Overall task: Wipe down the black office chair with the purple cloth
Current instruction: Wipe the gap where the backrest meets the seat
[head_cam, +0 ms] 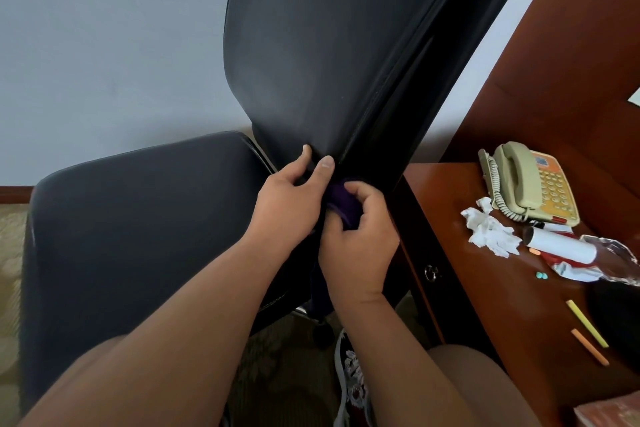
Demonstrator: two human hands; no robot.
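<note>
Left hand (287,198) grips the black office chair (311,45) at the backrest's lower edge; right hand (360,243) pinches bunched purple cloth (341,203) just below it. Recommend firm strokes along that seam

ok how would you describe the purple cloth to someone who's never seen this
Find the black office chair and follow its backrest down to where it meets the seat. The purple cloth is bunched there in the right hand, the only purple thing against black upholstery.
</note>
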